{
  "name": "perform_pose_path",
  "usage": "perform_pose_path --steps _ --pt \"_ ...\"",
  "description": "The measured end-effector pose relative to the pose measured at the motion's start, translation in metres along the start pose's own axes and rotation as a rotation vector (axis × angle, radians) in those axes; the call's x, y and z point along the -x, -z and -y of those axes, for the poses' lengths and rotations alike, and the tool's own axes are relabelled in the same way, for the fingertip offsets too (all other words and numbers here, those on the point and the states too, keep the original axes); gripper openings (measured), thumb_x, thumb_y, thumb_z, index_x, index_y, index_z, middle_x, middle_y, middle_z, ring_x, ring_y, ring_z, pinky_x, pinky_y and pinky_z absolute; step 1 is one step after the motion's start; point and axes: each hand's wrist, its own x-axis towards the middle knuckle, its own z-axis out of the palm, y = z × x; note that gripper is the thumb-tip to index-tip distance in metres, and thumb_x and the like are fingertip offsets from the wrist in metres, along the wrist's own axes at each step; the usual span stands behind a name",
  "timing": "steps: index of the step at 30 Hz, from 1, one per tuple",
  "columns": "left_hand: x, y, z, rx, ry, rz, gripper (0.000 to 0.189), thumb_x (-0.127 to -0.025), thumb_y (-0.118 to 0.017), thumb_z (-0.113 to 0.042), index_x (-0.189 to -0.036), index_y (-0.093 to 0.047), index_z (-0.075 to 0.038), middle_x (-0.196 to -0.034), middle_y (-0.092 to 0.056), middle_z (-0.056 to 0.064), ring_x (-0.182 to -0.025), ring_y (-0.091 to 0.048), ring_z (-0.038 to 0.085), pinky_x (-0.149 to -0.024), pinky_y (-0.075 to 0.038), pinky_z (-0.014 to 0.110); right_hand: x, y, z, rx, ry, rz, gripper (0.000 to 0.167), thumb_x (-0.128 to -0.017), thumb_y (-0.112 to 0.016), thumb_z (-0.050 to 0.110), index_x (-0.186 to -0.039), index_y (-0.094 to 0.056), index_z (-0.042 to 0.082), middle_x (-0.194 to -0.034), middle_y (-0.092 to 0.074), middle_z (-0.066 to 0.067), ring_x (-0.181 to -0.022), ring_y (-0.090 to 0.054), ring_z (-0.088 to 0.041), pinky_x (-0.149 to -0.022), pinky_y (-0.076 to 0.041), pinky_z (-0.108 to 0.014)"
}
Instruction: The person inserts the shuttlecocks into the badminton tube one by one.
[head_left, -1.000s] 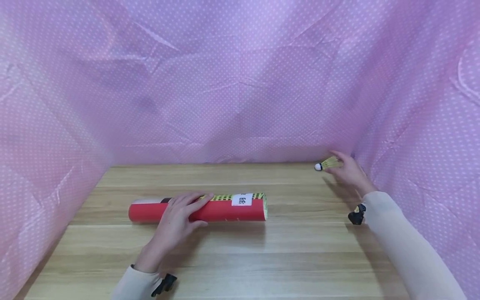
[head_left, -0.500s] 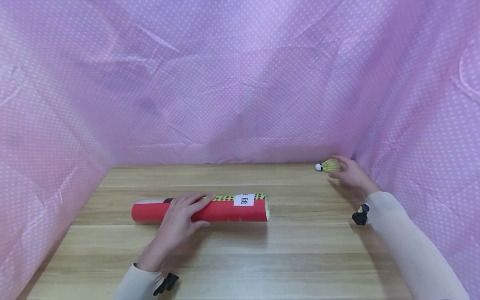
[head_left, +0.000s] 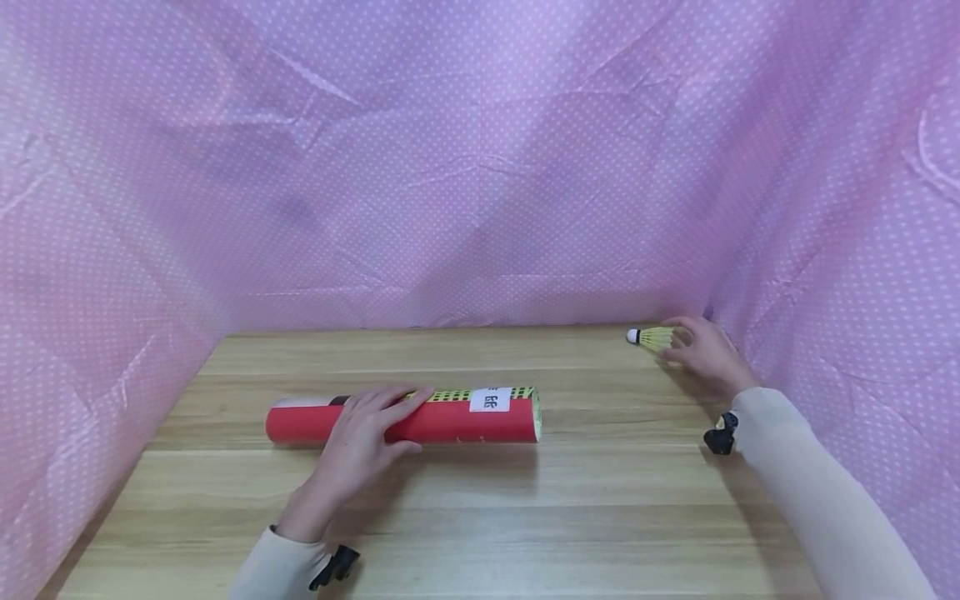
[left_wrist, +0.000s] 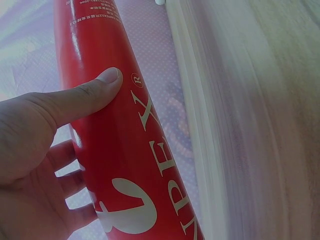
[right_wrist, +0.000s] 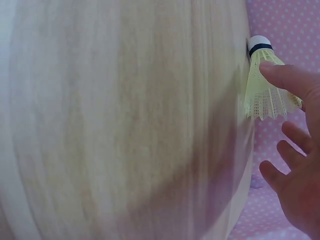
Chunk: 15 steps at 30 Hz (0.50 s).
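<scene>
A long red shuttlecock tube (head_left: 457, 421), with a yellow-and-black grid patch and a white label, extends left to right over the table. My left hand (head_left: 367, 433) grips it near the middle. In the left wrist view the thumb (left_wrist: 92, 95) lies across the red lettered side, the other fingers partly hidden behind it. At the back right is a yellow shuttlecock (head_left: 654, 337) with a white tip and black band, tip pointing left. My right hand (head_left: 705, 354) pinches its skirt; the right wrist view shows the thumb (right_wrist: 285, 77) on the skirt and the remaining fingers loosely bent.
The wood-grain table (head_left: 465, 542) is bordered by pink dotted cloth (head_left: 465, 208) at the back and both sides. Cloth at the right stands close beside my right hand. The tube's right end faces the shuttlecock across bare wood.
The shuttlecock and my right hand have dropped slightly, and the shuttlecock now lies more level. My left hand and the tube have shifted a little to the right in the view.
</scene>
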Motion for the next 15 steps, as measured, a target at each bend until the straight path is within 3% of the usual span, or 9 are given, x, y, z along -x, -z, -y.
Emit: perform_pose_path --steps 3,9,15 --pt "0.000 0.000 0.001 -0.003 -0.006 -0.005 0.086 -0.068 -0.095 -0.022 -0.145 -0.056 -0.030 -0.138 -0.058 0.004 -0.125 -0.052 0.031 -0.106 -0.036 0.055 0.001 -0.002 -0.002 0.016 -0.013 0.004 0.066 -0.083 -0.084 0.029 -0.138 -0.054 0.008 -0.139 -0.050 -0.032 -0.128 -0.043 -0.053 -0.102 -0.030 -0.071" --pt "0.000 -0.001 0.002 0.000 -0.013 -0.005 0.086 -0.068 -0.095 -0.022 -0.145 -0.057 -0.029 -0.138 -0.058 0.006 -0.125 -0.052 0.030 -0.106 -0.036 0.055 0.000 -0.010 -0.002 -0.175 -0.009 0.044 0.066 -0.087 -0.080 0.016 -0.140 -0.046 -0.001 -0.132 -0.049 -0.033 -0.124 -0.046 -0.053 -0.104 -0.035 -0.066" --pt "0.000 0.001 0.002 0.002 0.009 0.002 0.088 -0.068 -0.095 -0.023 -0.146 -0.056 -0.030 -0.138 -0.058 0.005 -0.125 -0.052 0.030 -0.105 -0.037 0.056 0.000 -0.015 0.001 -0.274 -0.004 -0.002 0.065 -0.090 -0.077 0.012 -0.142 -0.043 -0.007 -0.134 -0.047 -0.038 -0.120 -0.051 -0.057 -0.098 -0.044 -0.063"
